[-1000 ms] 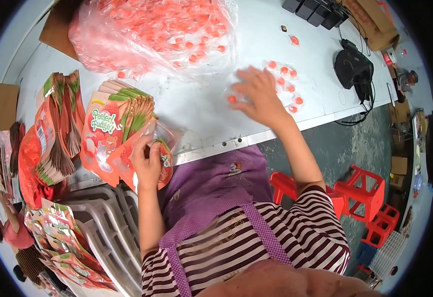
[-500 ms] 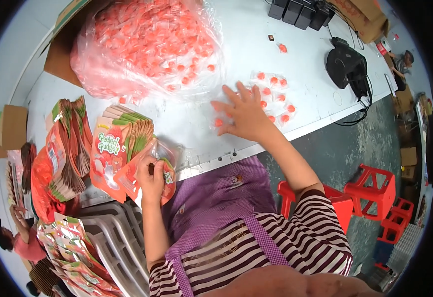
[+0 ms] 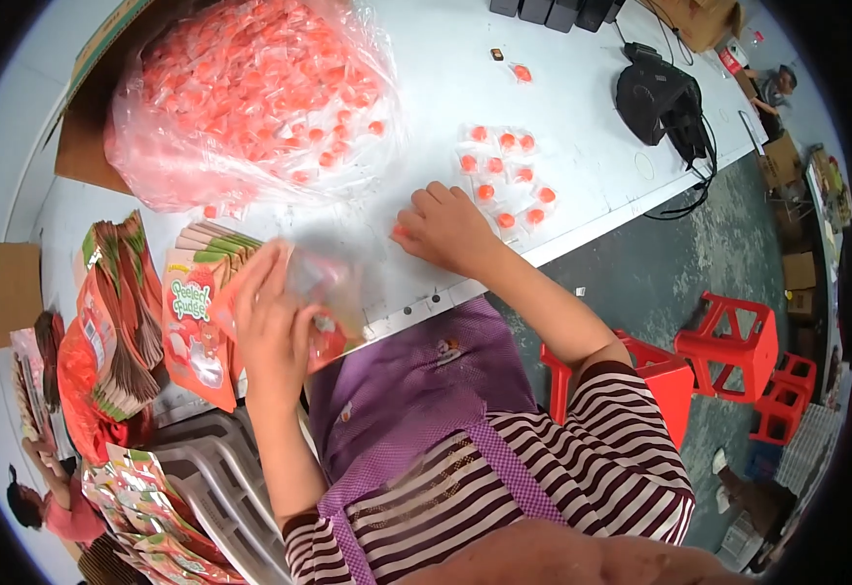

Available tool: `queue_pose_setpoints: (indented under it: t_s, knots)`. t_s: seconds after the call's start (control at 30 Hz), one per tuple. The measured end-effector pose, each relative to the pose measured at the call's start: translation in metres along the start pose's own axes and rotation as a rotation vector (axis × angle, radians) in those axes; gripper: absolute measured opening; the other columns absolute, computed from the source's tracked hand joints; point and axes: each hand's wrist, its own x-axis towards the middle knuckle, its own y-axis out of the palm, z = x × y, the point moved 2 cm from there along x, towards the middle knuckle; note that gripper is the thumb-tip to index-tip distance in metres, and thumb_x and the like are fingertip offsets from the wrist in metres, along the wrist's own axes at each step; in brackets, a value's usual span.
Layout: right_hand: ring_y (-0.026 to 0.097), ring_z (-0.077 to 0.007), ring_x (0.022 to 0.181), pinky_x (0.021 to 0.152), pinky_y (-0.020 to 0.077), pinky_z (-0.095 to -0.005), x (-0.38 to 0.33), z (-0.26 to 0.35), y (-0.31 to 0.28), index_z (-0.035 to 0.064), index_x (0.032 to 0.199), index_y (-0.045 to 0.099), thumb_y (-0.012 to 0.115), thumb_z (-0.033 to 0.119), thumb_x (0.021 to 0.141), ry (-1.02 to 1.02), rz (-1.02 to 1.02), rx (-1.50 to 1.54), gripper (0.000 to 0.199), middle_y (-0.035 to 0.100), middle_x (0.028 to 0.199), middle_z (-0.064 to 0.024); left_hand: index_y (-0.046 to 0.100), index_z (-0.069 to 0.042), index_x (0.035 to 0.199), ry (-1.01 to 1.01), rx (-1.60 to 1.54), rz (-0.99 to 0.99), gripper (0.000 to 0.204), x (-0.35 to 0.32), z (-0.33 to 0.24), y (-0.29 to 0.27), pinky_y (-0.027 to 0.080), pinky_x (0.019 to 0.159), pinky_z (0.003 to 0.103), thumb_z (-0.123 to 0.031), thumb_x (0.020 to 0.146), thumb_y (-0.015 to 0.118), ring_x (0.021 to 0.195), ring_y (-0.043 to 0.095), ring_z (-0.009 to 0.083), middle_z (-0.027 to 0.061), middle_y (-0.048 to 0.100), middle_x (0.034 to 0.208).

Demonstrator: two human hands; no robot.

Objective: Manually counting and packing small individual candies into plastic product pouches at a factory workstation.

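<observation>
Left hand: the left hand (image 3: 275, 312) is clamped on a red plastic pouch with a clear upper part (image 3: 327, 341), its fingers stretched long across one side and its thumb nearer the body; hand and pouch are both blurred.
Pouch in hand: at the front edge of the white table (image 3: 582, 200), just beside the fanned stack of red, green-topped pouches (image 3: 192, 327).
Right hand: the right hand (image 3: 444, 229) rests low over the tabletop, fingers curled together on a small round red candy in clear wrap (image 3: 402, 231); only a bit of it shows at the fingertips.
Wrapped candies: a loose group of red candies in clear wrappers (image 3: 494, 166) lies just beyond the right hand, apart from it.
Big bag: a large clear plastic bag full of red candies (image 3: 260, 97) sits farther back, beyond the left hand.
Changed since half a second ago: the right hand, then spread wide with the candy near its thumb, is now gathered in; the left hand's fingers, then bent in a pinch, now reach out along the pouch.
Unchanged: the loose group keeps its layout.
</observation>
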Motion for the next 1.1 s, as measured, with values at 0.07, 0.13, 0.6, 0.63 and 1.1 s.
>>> queue_pose_setpoints:
  t_s: [0.07, 0.13, 0.6, 0.63, 1.1]
  knots:
    - [0.051, -0.0223, 0.074, 0.06, 0.0427, -0.0331, 0.001, -0.005, 0.003, 0.012, 0.073, 0.058, 0.068, 0.021, 0.071, 0.013, -0.097, 0.074, 0.013, 0.051, 0.071, -0.004, 0.054, -0.001, 0.077, 0.02, 0.016, 0.012, 0.015, 0.019, -0.007, 0.009, 0.038, 0.096, 0.042, -0.002, 0.07, 0.067, 0.115, 0.048, 0.0349, 0.0147, 0.054, 0.125]
    - [0.05, -0.0205, 0.069, 0.057, 0.0423, -0.0314, 0.003, -0.013, 0.0, 0.0112, 0.071, 0.058, 0.067, 0.02, 0.073, 0.044, -0.167, 0.151, 0.013, 0.05, 0.069, -0.0028, 0.056, -0.001, 0.082, 0.082, -0.044, 0.084, 0.017, 0.028, -0.007, 0.03, 0.039, 0.096, 0.042, -0.003, 0.071, 0.068, 0.117, 0.047, 0.0345, 0.0149, 0.053, 0.125]
    - [0.047, -0.0048, 0.079, 0.071, 0.0383, -0.0189, 0.018, 0.024, -0.011, 0.0034, 0.091, 0.055, 0.049, 0.014, 0.093, 0.617, -0.494, 1.718, 0.012, 0.052, 0.085, 0.0012, 0.053, 0.0, 0.084, -0.173, -0.533, 0.103, 0.011, 0.024, -0.008, 0.091, 0.04, 0.093, 0.039, 0.0, 0.077, 0.061, 0.115, 0.047, 0.0358, 0.02, 0.051, 0.125]
    - [0.047, -0.0048, 0.079, 0.071, 0.0383, -0.0189, 0.019, 0.025, -0.011, 0.0034, 0.091, 0.055, 0.049, 0.014, 0.093, 0.617, -0.492, 1.721, 0.012, 0.052, 0.085, 0.0012, 0.053, 0.0, 0.084, -0.202, -0.555, 0.103, 0.011, 0.023, -0.008, 0.092, 0.041, 0.093, 0.039, 0.0, 0.077, 0.061, 0.114, 0.048, 0.0359, 0.0204, 0.051, 0.124]
    - [0.044, -0.0069, 0.088, 0.08, 0.0361, -0.0229, -0.007, 0.008, -0.003, 0.0044, 0.096, 0.052, 0.051, 0.009, 0.088, 0.596, -0.367, 1.544, 0.009, 0.047, 0.1, -0.0011, 0.053, -0.001, 0.084, -0.136, -0.49, 0.116, 0.011, 0.044, -0.019, 0.094, 0.041, 0.094, 0.04, -0.002, 0.078, 0.062, 0.115, 0.048, 0.0359, 0.0196, 0.051, 0.126]
